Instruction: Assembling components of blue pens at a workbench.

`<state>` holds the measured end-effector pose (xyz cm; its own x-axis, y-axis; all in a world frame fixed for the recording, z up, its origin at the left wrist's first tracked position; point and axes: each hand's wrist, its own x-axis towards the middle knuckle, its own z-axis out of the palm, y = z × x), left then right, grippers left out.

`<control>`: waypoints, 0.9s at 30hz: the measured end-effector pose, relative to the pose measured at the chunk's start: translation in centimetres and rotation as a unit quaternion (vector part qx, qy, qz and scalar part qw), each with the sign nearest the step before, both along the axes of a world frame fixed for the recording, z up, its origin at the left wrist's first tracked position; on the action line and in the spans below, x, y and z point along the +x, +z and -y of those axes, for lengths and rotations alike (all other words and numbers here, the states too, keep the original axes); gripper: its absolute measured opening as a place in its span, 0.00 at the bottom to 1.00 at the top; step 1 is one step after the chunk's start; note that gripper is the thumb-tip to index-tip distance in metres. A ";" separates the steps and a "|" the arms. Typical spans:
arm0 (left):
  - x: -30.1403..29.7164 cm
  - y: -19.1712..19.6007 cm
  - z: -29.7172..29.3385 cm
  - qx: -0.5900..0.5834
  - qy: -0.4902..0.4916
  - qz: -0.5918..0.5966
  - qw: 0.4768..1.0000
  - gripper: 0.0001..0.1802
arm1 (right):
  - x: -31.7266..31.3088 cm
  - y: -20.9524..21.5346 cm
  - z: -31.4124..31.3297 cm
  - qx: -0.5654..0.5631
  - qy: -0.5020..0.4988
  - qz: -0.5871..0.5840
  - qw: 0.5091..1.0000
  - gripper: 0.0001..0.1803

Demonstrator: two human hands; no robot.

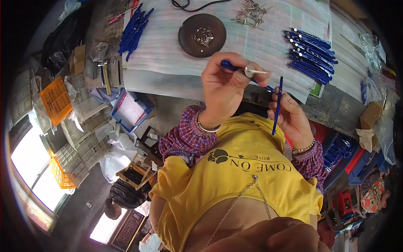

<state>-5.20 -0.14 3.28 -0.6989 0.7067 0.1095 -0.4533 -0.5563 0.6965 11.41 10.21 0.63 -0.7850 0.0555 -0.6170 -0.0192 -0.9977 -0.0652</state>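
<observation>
My left hand (224, 90) is closed in a pinch at the table's near edge. Between its fingers are a metal piece with a round flat head (249, 71) and a short shaft, and a slender blue part (227, 64). That blue part slants down to the right, toward my other hand. My right hand (292, 116) pinches a thin blue strip (278, 107), held nearly upright in front of my yellow shirt. Whether the two blue parts are joined, I cannot tell. Beyond my left hand, a dark round dish (184, 38) holds small shiny metal bits.
Blue parts lie piled at the table's left (134, 31) and in a row at the right (310, 56). Round-headed metal pieces (252, 14) lie at the back, near a black cable (197, 8). A hammer (105, 77) rests at the left edge. Crates (56, 101) stand beyond.
</observation>
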 end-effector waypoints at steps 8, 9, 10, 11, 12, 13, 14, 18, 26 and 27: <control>1.4 -0.5 -0.3 0.010 -0.021 -0.032 0.999 0.13 | -0.2 0.4 0.5 0.005 0.020 0.007 1.000 0.14; 1.4 -0.6 -0.3 0.011 -0.014 -0.046 0.999 0.13 | -0.3 0.4 0.5 0.004 0.019 0.007 1.000 0.14; 1.4 -0.7 -0.3 0.012 -0.007 -0.060 0.998 0.13 | -0.3 0.3 0.5 0.001 0.019 0.001 1.000 0.13; 1.4 -0.8 -0.3 0.012 -0.007 -0.060 0.998 0.13 | -0.3 0.3 0.6 -0.003 0.019 -0.005 1.000 0.13; 1.4 -0.8 -0.3 0.020 -0.009 -0.062 0.998 0.12 | -0.3 0.3 0.6 -0.003 0.019 -0.005 1.000 0.13; 1.4 -0.9 -0.3 0.028 -0.010 -0.065 0.997 0.11 | -0.4 0.3 0.6 -0.009 0.020 -0.013 1.000 0.13; 1.4 -0.9 -0.2 0.028 -0.011 -0.065 0.997 0.11 | -0.4 0.3 0.5 -0.014 0.021 -0.021 0.999 0.14; 0.2 0.0 0.2 0.059 -0.077 -0.268 0.958 0.07 | -0.5 0.4 0.5 0.015 0.044 0.020 0.999 0.15; 0.1 -0.1 0.0 -0.043 -0.109 -0.206 0.972 0.08 | -0.2 0.9 0.9 0.145 0.033 0.031 0.988 0.10; -0.2 -0.2 -0.5 -0.046 -0.104 -0.152 0.982 0.10 | -0.2 0.8 0.7 0.139 0.039 0.033 0.989 0.10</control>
